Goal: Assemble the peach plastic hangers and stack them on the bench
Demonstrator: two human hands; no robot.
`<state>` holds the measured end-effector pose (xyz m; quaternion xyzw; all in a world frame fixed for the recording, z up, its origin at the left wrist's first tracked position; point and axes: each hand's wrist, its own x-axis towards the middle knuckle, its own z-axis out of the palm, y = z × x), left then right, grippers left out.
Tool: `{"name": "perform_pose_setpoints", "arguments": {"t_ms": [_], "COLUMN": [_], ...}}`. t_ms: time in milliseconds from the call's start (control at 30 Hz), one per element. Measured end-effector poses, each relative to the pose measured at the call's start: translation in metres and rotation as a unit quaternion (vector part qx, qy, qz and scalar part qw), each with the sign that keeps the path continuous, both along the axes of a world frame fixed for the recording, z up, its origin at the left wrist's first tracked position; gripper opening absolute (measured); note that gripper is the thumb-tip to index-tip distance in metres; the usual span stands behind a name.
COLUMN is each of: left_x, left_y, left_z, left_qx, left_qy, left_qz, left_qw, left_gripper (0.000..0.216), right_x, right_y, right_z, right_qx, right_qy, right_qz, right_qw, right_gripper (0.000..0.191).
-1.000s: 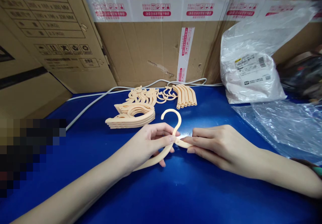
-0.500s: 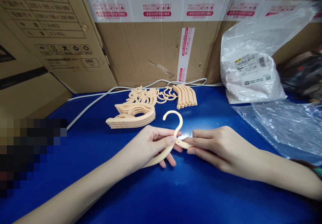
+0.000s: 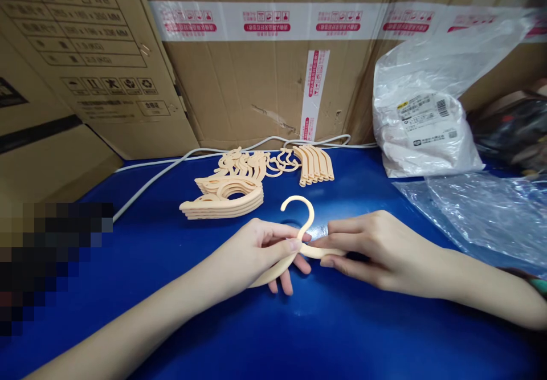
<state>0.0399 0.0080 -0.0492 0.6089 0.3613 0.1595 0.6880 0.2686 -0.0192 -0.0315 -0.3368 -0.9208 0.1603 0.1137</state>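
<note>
A cream plastic clothes hanger [image 3: 310, 216] is held above the blue table, its curved hook pointing up and to the left. My left hand [image 3: 262, 254] is closed on it, thumb on top just below the hook and fingers underneath. One long curved arm of the hanger runs back beneath that palm. On the other side, my right hand [image 3: 376, 252] pinches the short hanger arm [image 3: 318, 252] between thumb and fingers. This arm's inner end meets the hook piece at the left thumb; whether the two are locked together I cannot tell.
Behind the hands lie a stack of folded hangers [image 3: 226, 206], loose hook pieces [image 3: 245, 163] and a row of hanger arms [image 3: 315, 163]. A white cable [image 3: 158, 178] crosses the back. Cardboard boxes [image 3: 248, 84] stand behind; a plastic bag [image 3: 423, 135] and clear film [image 3: 478, 215] are right.
The hanger has shifted slightly right and toward me with my left hand. More of the short arm shows between the hands, and its end sits closer against the hook piece.
</note>
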Motion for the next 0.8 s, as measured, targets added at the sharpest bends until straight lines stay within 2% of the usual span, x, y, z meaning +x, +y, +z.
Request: {"name": "perform_pose_setpoints", "arguments": {"t_ms": [233,433,533,800], "left_x": [0.0008,0.0035,0.0044,0.0043], "left_y": [0.0015,0.0011,0.001,-0.0001], "left_z": [-0.0022,0.0022,0.0028,0.0051], "left_qx": [-0.027,-0.019,-0.02,-0.013], "left_qy": [0.003,0.018,0.011,0.029], "left_qz": [0.001,-0.006,-0.006,-0.012], "left_qw": [1.0,1.0,1.0,0.999], "left_gripper": [0.03,0.027,0.027,0.027], "right_x": [0.0027,0.0031,0.0037,0.0017], "right_y": [0.0056,0.0031,0.0029,0.0066], "right_z": [-0.0007,0.0025,0.0019,-0.0033], "right_qx": [0.129,0.28,0.279,0.218], "right_qy": [0.026,0.021,0.003,0.016], "right_qz": [-0.018,-0.025,-0.019,0.001], "right_qw": [0.991,0.96,0.96,0.976], "right_gripper": [0.02,0.017,0.017,0.024]}}
